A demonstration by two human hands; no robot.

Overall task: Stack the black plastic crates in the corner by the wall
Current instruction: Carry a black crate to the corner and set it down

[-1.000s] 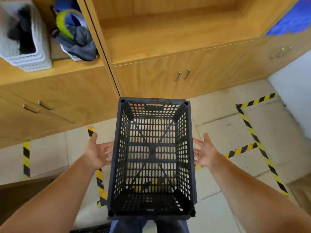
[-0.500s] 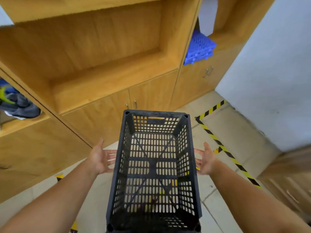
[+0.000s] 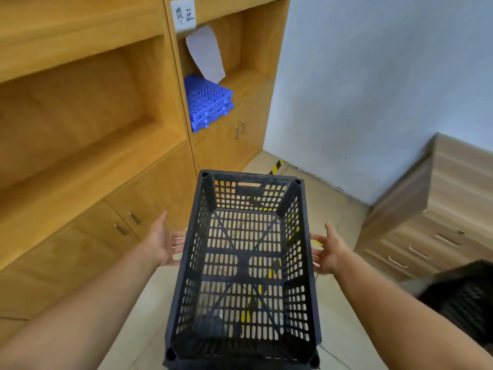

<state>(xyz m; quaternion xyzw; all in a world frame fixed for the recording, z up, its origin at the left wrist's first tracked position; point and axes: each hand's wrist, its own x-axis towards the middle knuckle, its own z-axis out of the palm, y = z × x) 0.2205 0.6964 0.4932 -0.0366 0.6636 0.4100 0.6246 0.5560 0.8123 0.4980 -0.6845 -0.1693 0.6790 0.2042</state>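
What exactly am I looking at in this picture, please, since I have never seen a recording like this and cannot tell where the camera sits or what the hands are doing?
There is no machine here: a person wears a wide-angle camera on the head, so you look forward and down along both bare forearms. The left hand and the right hand are pressed, palms inward, against the long sides of an empty black plastic crate, carrying it above the tiled floor. On the left stands a wooden cabinet; one shelf holds a stack of blue plastic grids, with paper sheets hanging above. Ahead is the white wall, and the corner where it meets the cabinet is marked by yellow-black tape. On the right is a drawer unit, with something dark, possibly another crate, blurred at the right edge.
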